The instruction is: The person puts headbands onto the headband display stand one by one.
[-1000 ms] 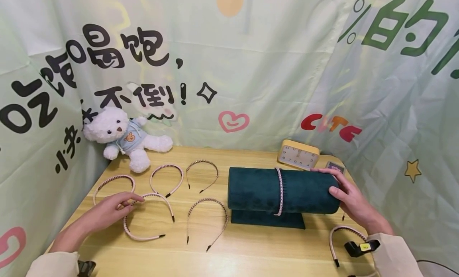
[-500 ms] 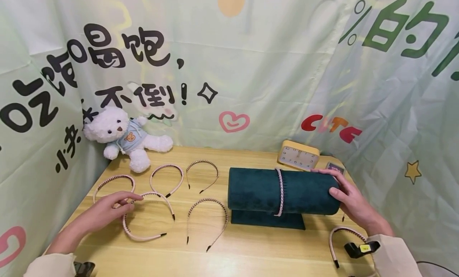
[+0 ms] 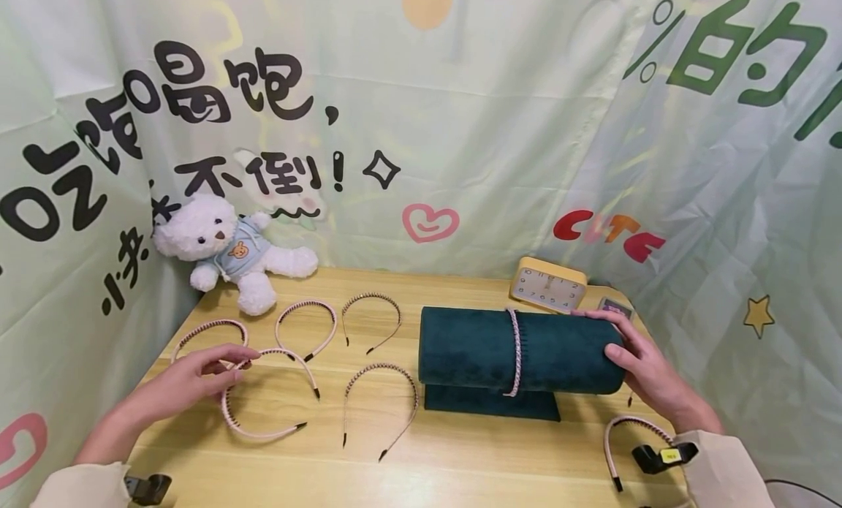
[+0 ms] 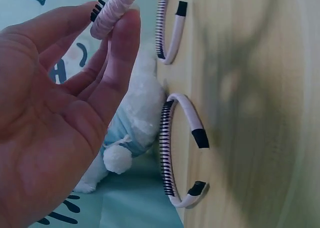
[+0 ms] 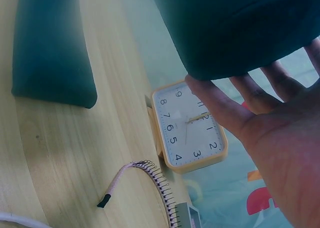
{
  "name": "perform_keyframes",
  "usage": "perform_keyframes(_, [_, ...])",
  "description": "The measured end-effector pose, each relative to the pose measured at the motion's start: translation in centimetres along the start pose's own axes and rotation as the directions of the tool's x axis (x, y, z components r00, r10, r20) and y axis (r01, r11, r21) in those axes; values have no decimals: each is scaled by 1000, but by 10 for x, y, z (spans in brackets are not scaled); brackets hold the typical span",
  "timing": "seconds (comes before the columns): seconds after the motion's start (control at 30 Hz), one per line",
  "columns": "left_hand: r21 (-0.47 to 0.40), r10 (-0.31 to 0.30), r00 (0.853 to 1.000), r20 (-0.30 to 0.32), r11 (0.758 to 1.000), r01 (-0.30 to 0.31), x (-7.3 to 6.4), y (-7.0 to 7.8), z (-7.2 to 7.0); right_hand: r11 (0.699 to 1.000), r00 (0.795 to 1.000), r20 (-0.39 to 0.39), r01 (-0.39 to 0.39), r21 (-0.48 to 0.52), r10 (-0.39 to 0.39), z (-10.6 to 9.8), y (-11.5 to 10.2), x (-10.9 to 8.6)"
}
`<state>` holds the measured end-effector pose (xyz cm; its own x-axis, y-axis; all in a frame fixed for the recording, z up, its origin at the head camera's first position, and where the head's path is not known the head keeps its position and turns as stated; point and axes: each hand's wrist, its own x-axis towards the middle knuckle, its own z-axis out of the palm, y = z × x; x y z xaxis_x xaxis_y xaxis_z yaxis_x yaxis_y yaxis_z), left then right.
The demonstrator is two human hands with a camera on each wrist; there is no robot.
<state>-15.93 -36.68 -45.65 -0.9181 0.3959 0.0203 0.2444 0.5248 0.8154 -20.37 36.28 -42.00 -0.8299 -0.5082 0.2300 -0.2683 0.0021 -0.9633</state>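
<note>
My left hand (image 3: 187, 384) pinches a pink wrapped headband (image 3: 259, 436) with dark comb teeth between thumb and fingers. Close up in the left wrist view, the pinched part of that headband (image 4: 117, 12) is raised above the table. At the right, my right hand (image 3: 647, 365) holds the end of a dark green velvet headband stand (image 3: 467, 347), thumb in front and fingers over the top. A braided headband (image 3: 515, 354) goes around the middle of the roll. The right wrist view has the fingertips of my right hand (image 5: 280, 107) at the roll's rim.
Loose headbands lie left and centre, including a thin one (image 3: 381, 367) and a pink one (image 3: 335, 321). Another headband (image 3: 610, 449) is near my right wrist. Behind stand a white teddy bear (image 3: 197, 230) and a yellow clock (image 3: 549, 285). Printed curtains surround the table (image 3: 460, 471).
My left hand has shifted slightly left and up, and the pinched headband has moved a little with it. My right hand and the stand stay where they were.
</note>
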Motion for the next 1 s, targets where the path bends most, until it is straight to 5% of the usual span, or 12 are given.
perform_keyframes(0.4, [-127,21,999,-23,992,-24,-1,13,0,1000,1000,1,16,-14,-16,-1,2,0])
perform_keyframes(1.0, [-122,-11,995,-99,993,-1,14,57,11,1000,1000,-10,14,-20,-14,1,0,0])
